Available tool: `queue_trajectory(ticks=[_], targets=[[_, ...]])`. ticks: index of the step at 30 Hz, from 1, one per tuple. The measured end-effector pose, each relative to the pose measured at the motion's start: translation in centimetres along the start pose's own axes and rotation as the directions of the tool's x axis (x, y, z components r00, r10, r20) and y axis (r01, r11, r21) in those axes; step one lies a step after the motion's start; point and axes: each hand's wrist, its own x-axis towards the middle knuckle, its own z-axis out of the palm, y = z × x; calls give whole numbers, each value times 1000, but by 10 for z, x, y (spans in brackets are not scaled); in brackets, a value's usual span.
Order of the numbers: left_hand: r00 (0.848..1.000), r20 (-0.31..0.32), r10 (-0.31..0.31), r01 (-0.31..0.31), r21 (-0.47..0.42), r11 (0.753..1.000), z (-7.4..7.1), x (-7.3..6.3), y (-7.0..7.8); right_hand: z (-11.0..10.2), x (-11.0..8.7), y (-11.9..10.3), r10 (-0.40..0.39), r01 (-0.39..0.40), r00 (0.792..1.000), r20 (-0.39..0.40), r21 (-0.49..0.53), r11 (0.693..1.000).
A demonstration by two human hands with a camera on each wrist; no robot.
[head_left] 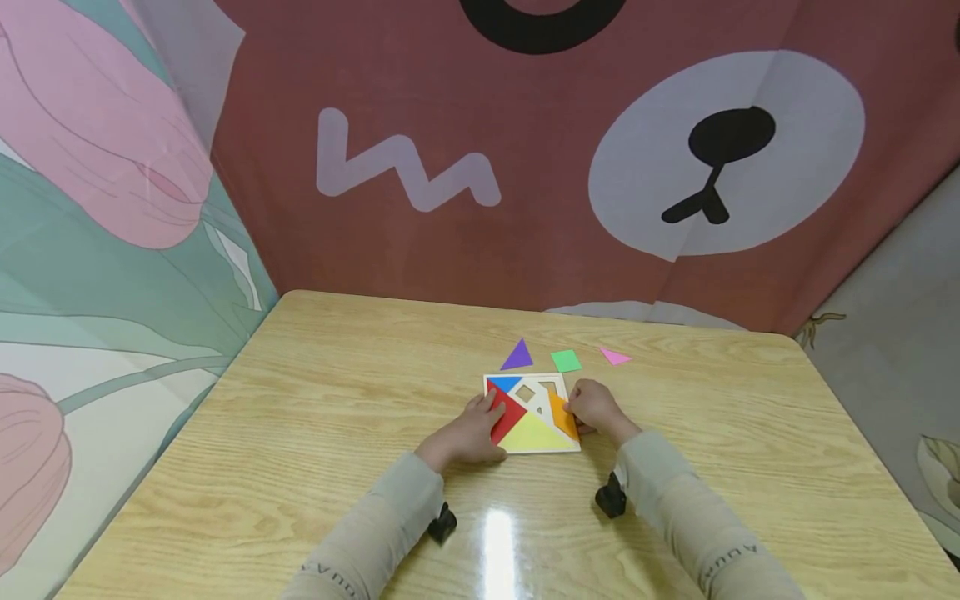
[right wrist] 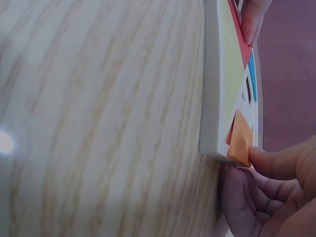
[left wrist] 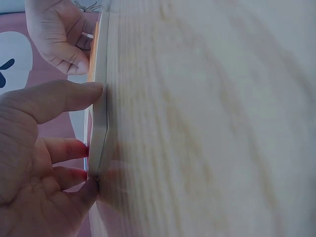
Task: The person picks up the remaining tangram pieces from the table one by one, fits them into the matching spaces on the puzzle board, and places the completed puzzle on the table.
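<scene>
A square tangram board (head_left: 536,452) lies on the table with a blue triangle (head_left: 503,383), a red triangle (head_left: 507,412) and a yellow triangle (head_left: 537,435) in it. My left hand (head_left: 471,432) holds the board by its left side, thumb at the front edge and fingertips near the red triangle. At the right side my right hand (head_left: 596,406) pinches an orange parallelogram (head_left: 562,415) between thumb and fingers. The right wrist view shows that orange piece (right wrist: 240,140) tilted, partly over its slot. Several cut-outs in the board show bare wood.
Behind the board lie a purple triangle (head_left: 518,356), a green square (head_left: 566,361) and a pink triangle (head_left: 615,357). The wooden table (head_left: 337,383) ends at a patterned curtain (head_left: 412,250). Black wrist devices (head_left: 611,497) hang under both sleeves.
</scene>
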Motion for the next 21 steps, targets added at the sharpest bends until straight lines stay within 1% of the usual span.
queue_trajectory(ticks=[6,15,21], targets=[[1000,10,-2,2,0,1000,-1,-1,0,2,-1,-2,20,-20,1000,-9,-33,999],[1000,16,-8,8,5,1000,-1,0,0,4,-5,-2,-6,5,1000,-21,-42,999],[1000,18,-5,5,3,1000,0,1,-1,3,-10,-4,-9,7,1000,-29,-87,996]])
